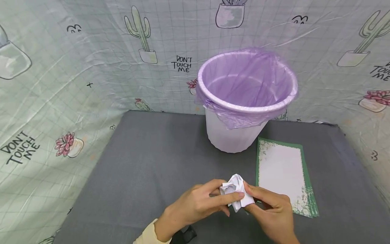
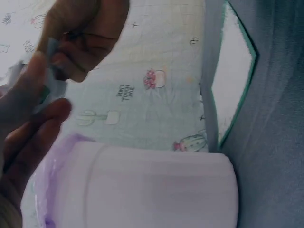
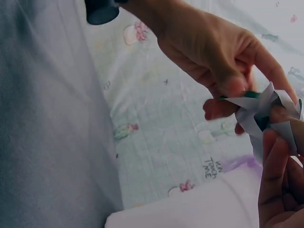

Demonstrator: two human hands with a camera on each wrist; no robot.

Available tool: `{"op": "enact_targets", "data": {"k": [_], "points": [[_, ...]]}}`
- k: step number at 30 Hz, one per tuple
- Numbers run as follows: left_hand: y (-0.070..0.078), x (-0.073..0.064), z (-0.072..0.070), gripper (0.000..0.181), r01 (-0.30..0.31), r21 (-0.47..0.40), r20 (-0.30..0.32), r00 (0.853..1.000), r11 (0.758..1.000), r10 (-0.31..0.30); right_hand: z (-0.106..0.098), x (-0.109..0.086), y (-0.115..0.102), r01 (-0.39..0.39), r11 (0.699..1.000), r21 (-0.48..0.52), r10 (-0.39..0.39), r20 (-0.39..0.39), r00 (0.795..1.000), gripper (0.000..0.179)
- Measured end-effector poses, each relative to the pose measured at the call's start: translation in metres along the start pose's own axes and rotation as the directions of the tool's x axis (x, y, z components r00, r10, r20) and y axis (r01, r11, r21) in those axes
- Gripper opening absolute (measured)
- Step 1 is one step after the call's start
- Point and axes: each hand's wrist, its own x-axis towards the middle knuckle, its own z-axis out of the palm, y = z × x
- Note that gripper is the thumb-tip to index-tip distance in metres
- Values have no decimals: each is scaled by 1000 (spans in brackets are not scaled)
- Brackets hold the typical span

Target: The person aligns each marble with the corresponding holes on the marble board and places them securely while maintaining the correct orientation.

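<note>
A crumpled sheet of white paper [image 1: 236, 189] is held between both hands above the front of the table. From the left, my left hand [image 1: 198, 201] grips it with fingers and thumb around its side. My right hand [image 1: 271, 206] pinches its other side. In the right wrist view, the crumpled paper [image 3: 251, 118] shows folded points and a bit of green, with fingers of both hands on it. In the left wrist view it is partly hidden behind the fingers of the left hand [image 2: 28, 109].
A white bin [image 1: 233, 134] lined with a purple bag [image 1: 246, 81] stands at the back of the grey table [image 1: 152, 159]. Right of it lies a stack of green-bordered floral sheets [image 1: 281, 169]. Patterned cloth [image 1: 100, 44] hangs around the table.
</note>
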Motion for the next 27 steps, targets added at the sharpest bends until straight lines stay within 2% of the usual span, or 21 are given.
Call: {"op": "enact_targets", "data": {"k": [2,4,7,10,12,14,16,17,19,21,24,27], "points": [[-2,0,0,33,-56,71,-42,997,996,59,1,-1,2,6,1000,14,-6,14,1000,39],[-4,0,-1,32,-77,112,-49,995,991,83,0,-4,5,-18,1000,8,18,19,1000,40],[-3,-1,-4,42,-15,55,58,998,998,11,-4,-9,6,-132,991,-15,132,-13,991,41],[0,-4,-8,51,98,-6,193,976,995,-95,-8,-13,6,-269,963,-20,268,-44,962,43],[0,-4,-10,50,113,0,222,969,994,-110,-9,-15,6,-316,949,-14,315,-44,948,43],[-1,-4,-11,42,87,20,187,978,996,-90,-8,-15,6,-309,951,0,309,-31,950,43],[-2,-2,-8,36,53,37,92,994,998,-56,-5,-14,7,-264,964,10,264,-14,964,44],[-2,-2,-6,35,55,16,43,998,998,-56,-4,-14,7,-231,973,13,231,-8,973,44],[-2,-1,-2,36,93,-70,-41,995,993,-96,0,-11,7,-175,985,-3,175,0,985,45],[-1,-2,2,34,160,-199,-72,982,967,-177,4,-8,5,-102,991,-85,104,26,994,42],[1,-4,4,33,295,-393,-2,947,871,-322,8,-1,0,22,967,-254,-3,76,997,37],[4,-1,1,35,396,-478,81,909,784,-409,11,5,-2,148,921,-361,-112,119,987,36]]}}
